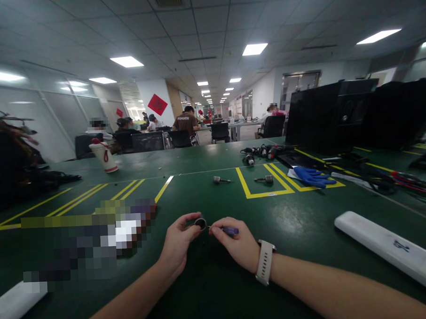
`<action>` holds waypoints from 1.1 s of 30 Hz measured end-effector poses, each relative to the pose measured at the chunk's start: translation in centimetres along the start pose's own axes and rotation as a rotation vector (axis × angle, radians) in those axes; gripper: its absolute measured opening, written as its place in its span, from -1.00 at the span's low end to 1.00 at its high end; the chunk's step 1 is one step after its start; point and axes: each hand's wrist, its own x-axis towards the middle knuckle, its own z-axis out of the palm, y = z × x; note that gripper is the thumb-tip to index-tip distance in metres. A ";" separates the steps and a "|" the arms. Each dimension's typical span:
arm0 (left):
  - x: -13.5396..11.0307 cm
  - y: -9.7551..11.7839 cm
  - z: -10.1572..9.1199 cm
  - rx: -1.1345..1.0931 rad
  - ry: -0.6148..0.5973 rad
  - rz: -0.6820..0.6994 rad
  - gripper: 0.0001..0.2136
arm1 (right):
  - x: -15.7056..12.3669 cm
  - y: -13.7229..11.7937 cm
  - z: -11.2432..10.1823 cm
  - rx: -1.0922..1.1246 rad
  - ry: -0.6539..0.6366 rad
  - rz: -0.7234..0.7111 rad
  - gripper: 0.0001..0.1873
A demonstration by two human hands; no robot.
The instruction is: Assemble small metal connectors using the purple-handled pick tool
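Note:
My left hand pinches a small, dark, hollow round part between thumb and fingers, its ring-shaped rim facing right. Close beside it, my right hand is closed on a small screwdriver with a see-through purple handle. The screwdriver's thin tip points left at the rim of the part; whether it touches cannot be made out. Farther out on the green table lie two small pieces, each a dark cylindrical head with a thin shaft: one piece points right, the other piece points left inside a yellow tape outline.
Blue gloves, dark cabled tools and red-black wires lie on the right. A long white bar flanks my right arm. At left stand a white cup and a blurred-out object. People sit beyond the green table.

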 end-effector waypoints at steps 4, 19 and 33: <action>0.2 -0.3 -0.1 0.013 -0.008 0.028 -0.74 | -0.2 -0.2 0.1 -0.058 -0.016 -0.076 -0.83; 0.1 -0.4 0.2 0.019 0.005 0.035 -0.78 | -0.3 0.0 0.1 -0.128 -0.001 -0.159 -0.84; 0.0 -0.3 0.4 0.017 0.016 0.033 -0.78 | -0.4 -0.1 0.4 -0.216 -0.025 -0.200 -0.85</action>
